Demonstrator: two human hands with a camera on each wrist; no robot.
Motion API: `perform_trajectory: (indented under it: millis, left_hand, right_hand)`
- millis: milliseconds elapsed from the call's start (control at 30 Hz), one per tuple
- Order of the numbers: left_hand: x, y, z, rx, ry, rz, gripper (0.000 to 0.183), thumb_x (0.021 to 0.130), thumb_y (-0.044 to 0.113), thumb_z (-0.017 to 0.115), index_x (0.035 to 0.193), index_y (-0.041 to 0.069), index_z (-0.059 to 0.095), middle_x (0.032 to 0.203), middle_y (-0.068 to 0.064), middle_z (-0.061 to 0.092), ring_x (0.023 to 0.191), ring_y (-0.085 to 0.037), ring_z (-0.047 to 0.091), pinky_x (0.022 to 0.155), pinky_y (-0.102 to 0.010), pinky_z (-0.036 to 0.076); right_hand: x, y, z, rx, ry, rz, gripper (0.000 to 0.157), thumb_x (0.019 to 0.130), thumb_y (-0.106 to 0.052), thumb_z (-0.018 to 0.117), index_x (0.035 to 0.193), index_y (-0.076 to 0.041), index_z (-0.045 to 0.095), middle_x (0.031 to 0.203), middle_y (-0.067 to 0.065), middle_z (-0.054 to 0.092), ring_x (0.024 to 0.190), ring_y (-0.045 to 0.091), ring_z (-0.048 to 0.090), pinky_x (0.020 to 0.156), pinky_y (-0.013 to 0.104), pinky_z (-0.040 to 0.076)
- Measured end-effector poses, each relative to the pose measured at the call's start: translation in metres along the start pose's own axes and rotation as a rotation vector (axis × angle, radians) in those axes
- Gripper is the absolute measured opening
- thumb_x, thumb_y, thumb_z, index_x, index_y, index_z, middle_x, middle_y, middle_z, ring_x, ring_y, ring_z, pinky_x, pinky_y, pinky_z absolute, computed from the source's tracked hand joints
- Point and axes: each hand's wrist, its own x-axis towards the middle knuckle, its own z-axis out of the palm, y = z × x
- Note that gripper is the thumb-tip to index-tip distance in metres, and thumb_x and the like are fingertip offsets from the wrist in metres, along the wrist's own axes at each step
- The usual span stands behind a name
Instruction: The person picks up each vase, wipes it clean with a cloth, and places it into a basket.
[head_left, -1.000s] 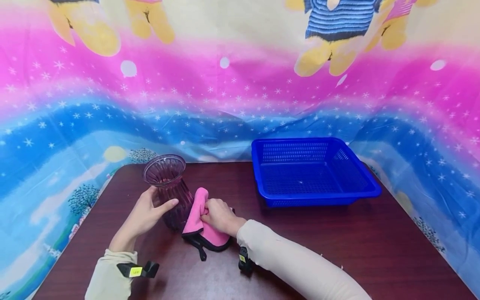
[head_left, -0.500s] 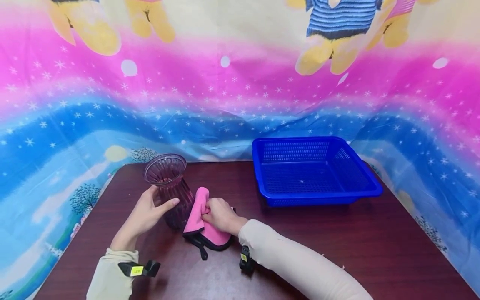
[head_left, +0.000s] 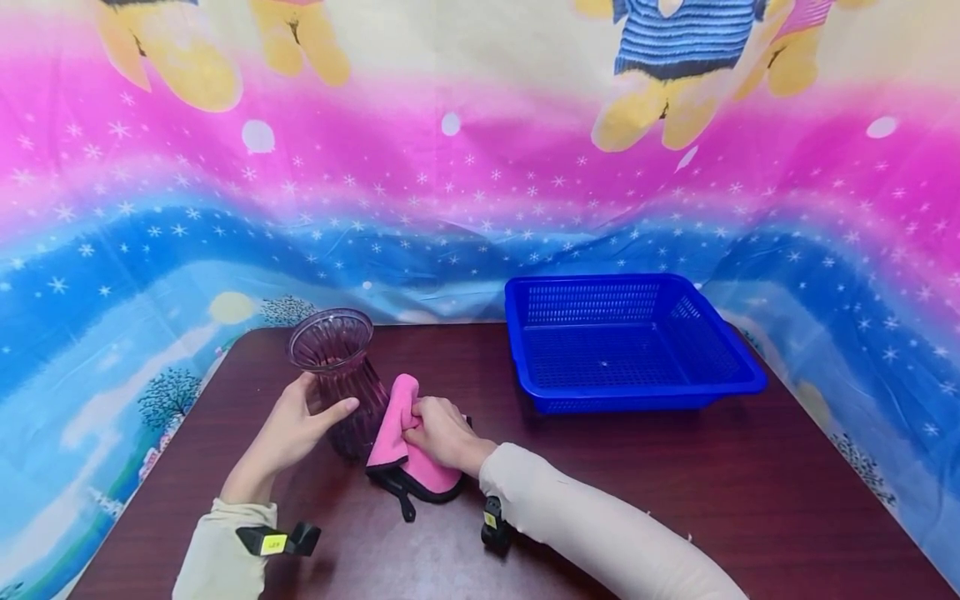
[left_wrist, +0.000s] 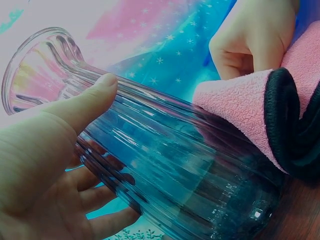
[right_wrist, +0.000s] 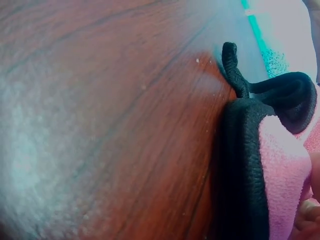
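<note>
A purple-tinted ribbed glass vase [head_left: 363, 429] with a flared rim stands toward the left of the table. My left hand [head_left: 288, 429] grips it below the neck. In the left wrist view the thumb lies along the near side of the vase [left_wrist: 165, 150], with fingers round the far side. My right hand [head_left: 446, 437] pinches a bunched pink cloth [head_left: 387, 435] with black edging and a small hanging loop. The cloth [left_wrist: 235, 97] touches the vase's lower side. Only a bit of the right fingers shows in the right wrist view, beside the folded cloth [right_wrist: 284, 175].
A blue perforated plastic basket [head_left: 637, 389] sits at the back right of the dark wooden table [head_left: 675, 483]. Behind the table hangs a patterned backdrop cloth [head_left: 420, 242] in pink and blue. Each wrist carries a small black camera mount [head_left: 277, 540].
</note>
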Motion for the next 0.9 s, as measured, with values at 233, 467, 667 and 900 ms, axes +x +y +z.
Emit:
perform_trajectory:
  millis: [233,467,667,900]
  left_hand:
    - [0.000,0.000,0.000,-0.001,-0.001,0.002,0.066,0.096,0.025,0.071,0.146,-0.004,0.039,0.144,-0.031,0.053,0.134,-0.046,0.053,0.107,-0.058,0.046]
    - [0.000,0.000,0.000,0.002,-0.001,0.005,0.066,0.096,0.026,0.070,0.147,-0.003,0.039,0.144,-0.030,0.053,0.134,-0.046,0.053,0.107,-0.058,0.046]
    - [0.000,-0.001,0.000,-0.002,0.000,0.010,0.065,0.096,0.025,0.071,0.146,-0.003,0.040,0.143,-0.030,0.054,0.134,-0.045,0.054,0.107,-0.058,0.046]
    - [0.000,0.001,0.000,-0.004,-0.007,-0.002,0.067,0.095,0.027,0.071,0.147,-0.002,0.039,0.145,-0.029,0.053,0.135,-0.046,0.052,0.108,-0.059,0.045]
  right_hand:
    - [-0.002,0.000,-0.001,0.015,0.029,-0.028,0.042,0.087,-0.015,0.074,0.060,-0.017,0.042,0.063,-0.008,0.031,0.059,0.007,0.035,0.051,0.018,0.026]
    - [-0.001,-0.002,-0.003,-0.006,0.068,-0.069,0.038,0.087,-0.016,0.074,0.062,-0.016,0.045,0.068,-0.007,0.035,0.063,0.009,0.038,0.054,0.018,0.029]
    - [0.001,-0.008,-0.010,-0.002,0.087,-0.102,0.034,0.087,-0.015,0.074,0.064,-0.015,0.048,0.068,-0.005,0.037,0.062,0.008,0.038,0.054,0.016,0.029]
    - [0.003,-0.017,-0.018,0.005,0.112,-0.120,0.024,0.088,-0.017,0.074,0.072,-0.014,0.057,0.071,-0.005,0.043,0.065,0.008,0.042,0.057,0.016,0.032]
